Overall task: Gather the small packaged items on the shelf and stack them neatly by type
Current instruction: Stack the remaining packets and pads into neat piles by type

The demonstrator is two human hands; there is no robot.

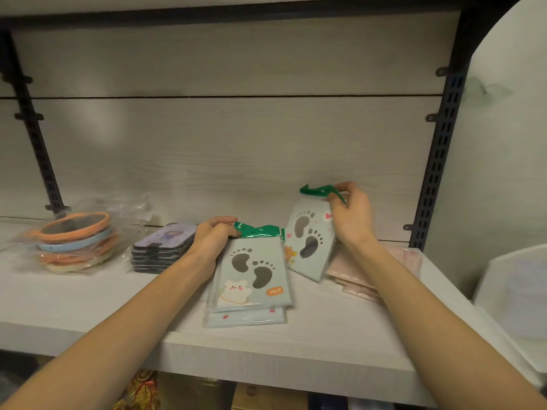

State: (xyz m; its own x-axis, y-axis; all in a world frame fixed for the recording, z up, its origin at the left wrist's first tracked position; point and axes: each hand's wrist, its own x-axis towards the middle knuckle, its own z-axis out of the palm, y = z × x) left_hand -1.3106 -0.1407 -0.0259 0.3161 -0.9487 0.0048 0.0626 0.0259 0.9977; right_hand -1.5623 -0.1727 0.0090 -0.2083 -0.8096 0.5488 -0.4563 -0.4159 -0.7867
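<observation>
Nearest, two footprint packets (251, 279) lie stacked on the shelf (88, 306), left hand (213, 238) gripping their green top, while right hand (352, 217) pinches a third packet (309, 241) aloft, rings (77, 241) and dark cards (162, 247) already stacked left, pink packets (355, 279) probably remaining.

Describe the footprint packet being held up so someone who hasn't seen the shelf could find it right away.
On the white shelf, look right of the middle, beside the flat pile of footprint packets. The lifted packet is tilted up off the shelf, the right hand pinching its green top strip, in front of some pink packets.
</observation>
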